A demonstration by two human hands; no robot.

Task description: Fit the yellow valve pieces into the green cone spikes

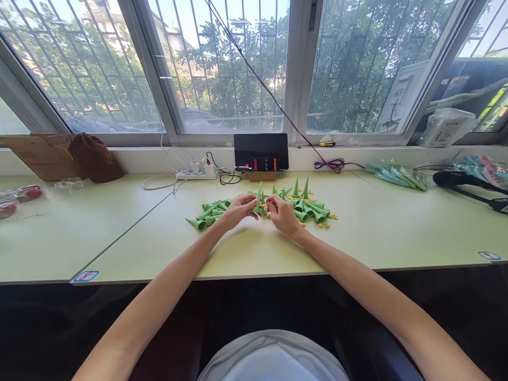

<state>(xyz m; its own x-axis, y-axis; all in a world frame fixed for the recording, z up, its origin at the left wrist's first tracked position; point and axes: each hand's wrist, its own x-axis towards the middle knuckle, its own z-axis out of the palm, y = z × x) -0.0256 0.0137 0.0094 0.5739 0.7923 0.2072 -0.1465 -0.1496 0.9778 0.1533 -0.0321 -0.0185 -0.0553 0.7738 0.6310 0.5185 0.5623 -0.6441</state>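
Note:
My left hand [237, 210] holds a green plastic cone [259, 197] between thumb and fingers, its narrow tip pointing up. Close beside it, my right hand [284, 215] is closed in a pinch near the cone's lower part. Whatever its fingertips grip is too small to make out; small yellow bits show around them. Past my left hand lies a heap of green cones [206, 214]. More green cones [317, 211] lie to the right of my right hand, a few of them standing upright. Small yellow plastic pieces [327, 225] are scattered among and in front of these.
Behind the cones a phone [263, 164] leans against a dark screen [242, 151]. A power strip [196, 173] with cables is to its left. Bagged green items [399, 174] and a black headset-like object [470, 182] lie right. A brown bag [95, 157] and cardboard [42, 159] stand left.

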